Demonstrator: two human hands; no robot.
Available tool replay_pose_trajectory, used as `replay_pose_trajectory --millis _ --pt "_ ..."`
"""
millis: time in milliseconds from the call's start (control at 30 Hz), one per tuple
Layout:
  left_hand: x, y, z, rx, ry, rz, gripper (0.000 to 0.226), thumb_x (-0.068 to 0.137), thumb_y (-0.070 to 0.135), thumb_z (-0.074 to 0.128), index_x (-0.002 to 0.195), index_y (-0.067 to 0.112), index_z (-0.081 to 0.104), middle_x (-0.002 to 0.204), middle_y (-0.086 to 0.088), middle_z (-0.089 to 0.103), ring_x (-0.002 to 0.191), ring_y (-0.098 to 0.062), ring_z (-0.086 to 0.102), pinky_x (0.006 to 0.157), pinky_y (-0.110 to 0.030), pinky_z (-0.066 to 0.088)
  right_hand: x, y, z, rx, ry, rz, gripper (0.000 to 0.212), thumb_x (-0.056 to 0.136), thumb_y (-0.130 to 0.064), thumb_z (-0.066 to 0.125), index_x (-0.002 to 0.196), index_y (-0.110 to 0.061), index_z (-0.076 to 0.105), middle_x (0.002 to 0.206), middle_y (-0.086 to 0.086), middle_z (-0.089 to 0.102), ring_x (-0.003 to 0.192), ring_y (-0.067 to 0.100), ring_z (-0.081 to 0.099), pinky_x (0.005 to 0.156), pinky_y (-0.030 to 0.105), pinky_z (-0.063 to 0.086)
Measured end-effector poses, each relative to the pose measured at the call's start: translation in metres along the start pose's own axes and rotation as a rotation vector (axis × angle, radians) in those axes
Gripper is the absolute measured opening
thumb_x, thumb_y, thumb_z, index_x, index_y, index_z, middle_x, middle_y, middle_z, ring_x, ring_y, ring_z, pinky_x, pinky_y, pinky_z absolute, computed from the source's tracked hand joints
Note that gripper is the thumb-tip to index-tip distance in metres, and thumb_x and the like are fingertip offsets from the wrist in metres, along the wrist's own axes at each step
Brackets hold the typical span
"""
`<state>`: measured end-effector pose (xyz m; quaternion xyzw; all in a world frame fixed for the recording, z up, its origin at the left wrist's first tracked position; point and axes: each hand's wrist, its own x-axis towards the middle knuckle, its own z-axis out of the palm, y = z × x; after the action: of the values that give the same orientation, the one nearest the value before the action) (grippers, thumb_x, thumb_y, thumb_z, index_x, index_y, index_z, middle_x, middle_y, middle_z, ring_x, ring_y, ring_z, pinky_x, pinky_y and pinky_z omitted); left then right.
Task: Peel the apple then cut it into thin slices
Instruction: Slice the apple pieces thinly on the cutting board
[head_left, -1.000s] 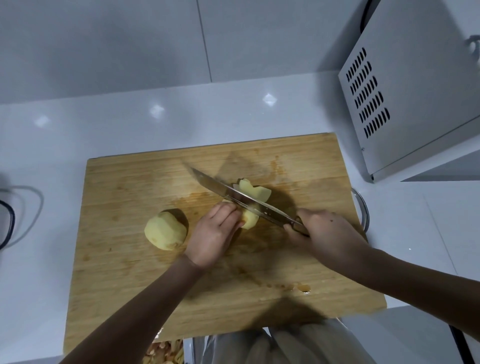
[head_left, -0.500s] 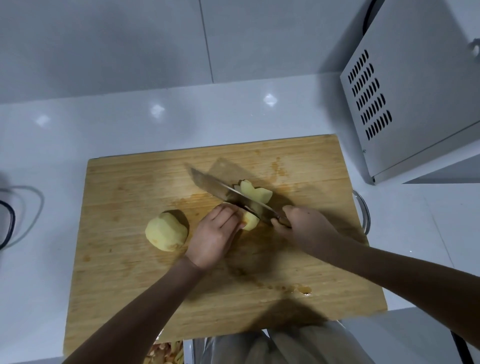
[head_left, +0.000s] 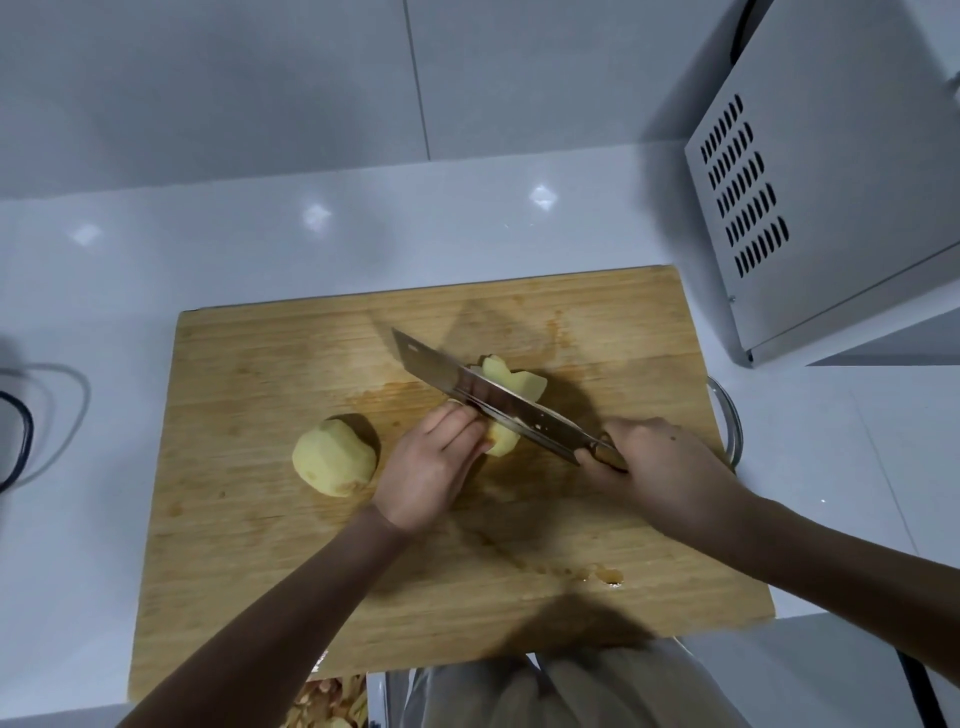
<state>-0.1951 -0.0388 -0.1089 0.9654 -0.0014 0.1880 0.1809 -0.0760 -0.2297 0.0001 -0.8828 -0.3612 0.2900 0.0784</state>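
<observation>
**Slicing the held piece, half an apple waiting**

You are mid-cut on the board (head_left: 249, 571). Your right hand (head_left: 670, 473) is closed around the handle of the knife (head_left: 498, 402), and the blade runs diagonally up and to the left across the piece (head_left: 501, 441) you are working on. Its flat side faces up and it leans over, so it looks set to shave off a thin slice rather than a wedge.

Your left hand (head_left: 431, 467) rests on that piece with the fingers (head_left: 457, 426) curled down onto its left side and pressed against the blade. That pins the fruit so it cannot roll, and the flat of the knife can ride along your fingers; they are very near the edge, so keep the tips tucked back.

Slices (head_left: 514, 379) already cut lie just behind the blade, partly hidden by it. The other peeled half (head_left: 335, 457) sits apart to the left, near your wrist, out of the knife's way until you need it.

Peeling looks finished: both pieces show pale flesh only, and peels (head_left: 327, 701) lie below the board's near edge. By my reckoning you are partway through slicing, with the left half not yet started.
</observation>
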Motion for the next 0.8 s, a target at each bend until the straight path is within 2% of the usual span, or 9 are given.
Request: replay_pose_trajectory --millis 200,433,633,800 --pt "0.000 0.000 0.002 0.002 0.031 0.000 0.027 0.087 0.021 0.058 0.096 -0.001 0.071 0.097 -0.014 0.070 0.097 -0.020 0.053 0.088 -0.029 0.043 0.000 -0.007 -0.002 -0.106 0.032 -0.034 0.028 0.096 -0.044 0.038 0.080 -0.021 0.042 0.062 -0.012 0.038 0.056 0.009 0.040 0.046 0.014 0.023" --pt "-0.001 -0.002 0.001 0.010 0.015 0.001 0.027 0.088 0.023 0.057 0.096 0.002 0.071 0.098 -0.012 0.070 0.093 -0.022 0.059 0.084 -0.026 0.045 0.001 -0.009 -0.005 -0.112 0.011 -0.029 0.027 0.096 -0.044 0.038 0.080 -0.022 0.041 0.062 -0.011 0.040 0.053 0.003 0.038 0.045 0.016 0.025" --pt "-0.001 -0.002 0.001 -0.001 0.027 0.009 0.028 0.088 0.023 0.056 0.097 0.002 0.071 0.099 -0.013 0.070 0.097 -0.019 0.053 0.083 -0.029 0.046 0.001 -0.009 -0.007 -0.113 -0.006 -0.035 0.026 0.095 -0.044 0.038 0.082 -0.022 0.042 0.064 -0.011 0.040 0.062 0.012 0.047 0.050 0.018 0.029" --pt "0.000 -0.002 0.001 -0.010 0.043 0.024 0.026 0.088 0.021 0.057 0.098 0.001 0.071 0.099 -0.014 0.070 0.099 -0.020 0.053 0.086 -0.028 0.044 0.005 -0.014 -0.005 -0.123 -0.001 -0.023 0.029 0.096 -0.042 0.039 0.074 -0.024 0.036 0.063 -0.010 0.039 0.054 0.006 0.038 0.046 0.018 0.025"
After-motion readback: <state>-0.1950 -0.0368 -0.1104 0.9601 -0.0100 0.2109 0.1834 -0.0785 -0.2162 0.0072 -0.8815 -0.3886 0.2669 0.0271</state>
